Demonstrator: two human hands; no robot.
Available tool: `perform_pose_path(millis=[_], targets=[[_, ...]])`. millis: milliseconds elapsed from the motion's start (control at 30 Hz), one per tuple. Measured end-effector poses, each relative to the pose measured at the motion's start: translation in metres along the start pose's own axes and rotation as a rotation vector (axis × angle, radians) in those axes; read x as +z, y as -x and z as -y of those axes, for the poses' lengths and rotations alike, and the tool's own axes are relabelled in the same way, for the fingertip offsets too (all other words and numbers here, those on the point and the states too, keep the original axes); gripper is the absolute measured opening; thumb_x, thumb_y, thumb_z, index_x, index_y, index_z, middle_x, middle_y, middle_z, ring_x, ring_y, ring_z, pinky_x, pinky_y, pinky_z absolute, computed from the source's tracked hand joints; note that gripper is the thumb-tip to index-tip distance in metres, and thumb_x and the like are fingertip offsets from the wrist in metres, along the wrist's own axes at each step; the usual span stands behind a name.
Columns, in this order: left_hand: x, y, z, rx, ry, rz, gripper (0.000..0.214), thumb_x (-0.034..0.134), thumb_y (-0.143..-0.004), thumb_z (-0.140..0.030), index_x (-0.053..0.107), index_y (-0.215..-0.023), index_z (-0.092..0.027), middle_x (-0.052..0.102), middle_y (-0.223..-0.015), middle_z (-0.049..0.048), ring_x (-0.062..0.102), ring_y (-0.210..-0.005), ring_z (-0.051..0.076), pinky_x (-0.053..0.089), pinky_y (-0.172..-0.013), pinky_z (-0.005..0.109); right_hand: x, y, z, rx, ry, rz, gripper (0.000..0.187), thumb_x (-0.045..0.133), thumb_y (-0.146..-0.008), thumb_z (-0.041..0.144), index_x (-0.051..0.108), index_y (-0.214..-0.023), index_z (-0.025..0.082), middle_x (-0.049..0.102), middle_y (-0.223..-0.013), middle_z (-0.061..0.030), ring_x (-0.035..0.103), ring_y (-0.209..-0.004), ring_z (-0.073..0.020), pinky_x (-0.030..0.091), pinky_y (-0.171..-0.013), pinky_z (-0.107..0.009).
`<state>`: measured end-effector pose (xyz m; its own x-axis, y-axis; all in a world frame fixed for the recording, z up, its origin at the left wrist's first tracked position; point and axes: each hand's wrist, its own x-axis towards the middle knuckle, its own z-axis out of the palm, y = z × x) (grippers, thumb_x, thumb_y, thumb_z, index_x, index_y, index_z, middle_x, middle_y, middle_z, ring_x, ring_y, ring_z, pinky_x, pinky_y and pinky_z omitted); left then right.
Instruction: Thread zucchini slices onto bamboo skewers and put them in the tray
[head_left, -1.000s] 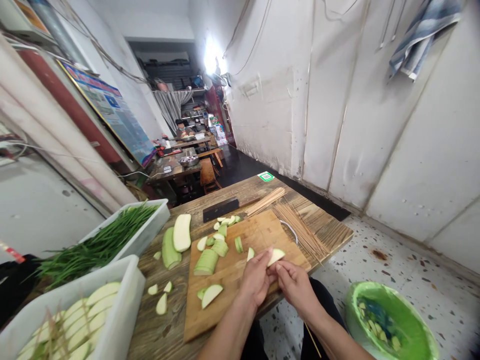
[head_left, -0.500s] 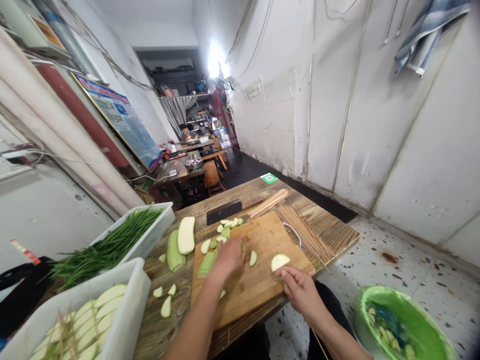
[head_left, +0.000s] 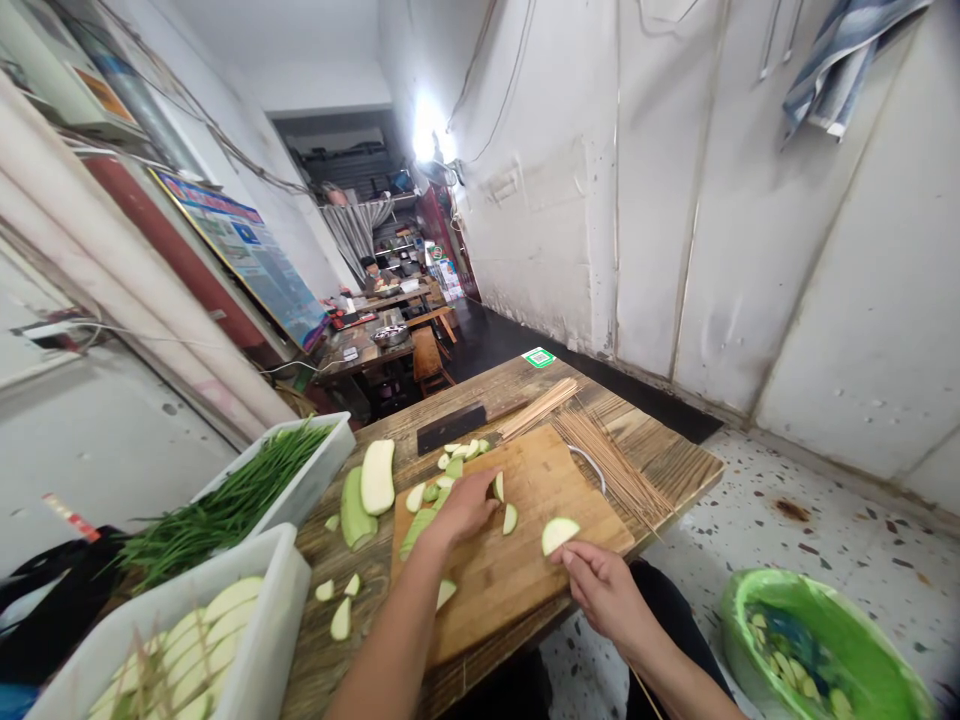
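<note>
My left hand [head_left: 465, 505] reaches over the wooden cutting board [head_left: 517, 560] and pinches a small zucchini slice [head_left: 498, 486] at its fingertips, beside a stack of slices [head_left: 417, 527]. My right hand [head_left: 604, 590] sits at the board's near right edge, fingers closed round a thin bamboo skewer [head_left: 643, 692] with a half-round zucchini slice [head_left: 559, 534] on its tip. More slices [head_left: 459, 452] lie at the board's far edge.
A cleaver [head_left: 451, 428] and loose bamboo skewers [head_left: 611, 462] lie on the wooden table [head_left: 675, 470]. Zucchini halves [head_left: 366, 488], a tray of chives [head_left: 247, 490] and a tray of skewered slices [head_left: 187, 650] stand left. A green-lined bin [head_left: 817, 650] sits on the floor, right.
My left hand let go of the slice on the skewer, reached forward to the sliced pile and took a small piece. My right hand stayed put with the skewered slice.
</note>
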<state>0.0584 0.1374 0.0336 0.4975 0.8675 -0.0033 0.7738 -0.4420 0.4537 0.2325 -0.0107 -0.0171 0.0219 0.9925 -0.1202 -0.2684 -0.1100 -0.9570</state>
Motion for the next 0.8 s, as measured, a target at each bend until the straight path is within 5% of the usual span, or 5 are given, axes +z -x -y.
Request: perform_pose_path(millis=[167,333,467,633,800], targets=[[0.006,-0.004,-0.003,0.044,0.484,-0.119,0.052,0.063,-0.064,-0.01,0.059,-0.116,-0.017,0.059,-0.124,0.0096,0.051,-0.116,0.025,0.033,-0.104,0.041,0.002,0.003,0.006,-0.002,-0.029,0.027,0.046,0.056,-0.075,0.062,0.057,-0.08,0.016,0.023,-0.036,0.015,0.014,-0.032,-0.0039,0.007,-0.033,-0.018],[0.007,0.017,-0.016,-0.113,1.467,-0.181,0.047,0.059,-0.074,-0.011,0.054,-0.12,-0.016,0.058,-0.126,0.0117,0.05,-0.12,0.024,0.04,-0.101,0.041,0.008,0.009,0.013,-0.003,-0.05,0.049,0.045,0.058,-0.076,0.06,0.058,-0.08,0.015,0.024,-0.037,0.0147,0.015,-0.032,-0.0035,0.008,-0.033,-0.017],[0.009,0.027,-0.023,-0.325,1.964,-0.138,0.051,0.04,-0.076,0.001,0.047,-0.125,-0.011,0.06,-0.12,0.0166,0.054,-0.117,0.025,0.053,-0.088,0.037,0.017,0.01,0.014,-0.005,-0.038,0.069,0.045,0.057,-0.076,0.059,0.059,-0.081,0.015,0.027,-0.037,0.014,0.019,-0.031,-0.0035,0.01,-0.034,-0.017],[0.011,0.027,-0.027,-0.425,1.905,-0.26,0.025,0.044,-0.083,-0.003,0.057,-0.104,-0.004,0.062,-0.112,0.02,0.066,-0.093,0.019,0.056,-0.063,0.02,0.022,0.011,0.015,-0.009,-0.027,0.123,0.043,0.055,-0.079,0.057,0.058,-0.083,0.015,0.027,-0.037,0.0143,0.019,-0.031,-0.0034,0.011,-0.033,-0.017],[0.006,0.032,-0.033,-0.396,1.691,-0.267,0.009,0.053,-0.082,-0.006,0.062,-0.083,-0.009,0.066,-0.104,0.0143,0.064,-0.068,0.009,0.041,-0.039,0.009,0.022,0.018,0.02,-0.002,-0.007,0.116,0.039,0.055,-0.081,0.054,0.058,-0.082,0.015,0.027,-0.038,0.0141,0.016,-0.032,-0.0034,0.01,-0.034,-0.017]])
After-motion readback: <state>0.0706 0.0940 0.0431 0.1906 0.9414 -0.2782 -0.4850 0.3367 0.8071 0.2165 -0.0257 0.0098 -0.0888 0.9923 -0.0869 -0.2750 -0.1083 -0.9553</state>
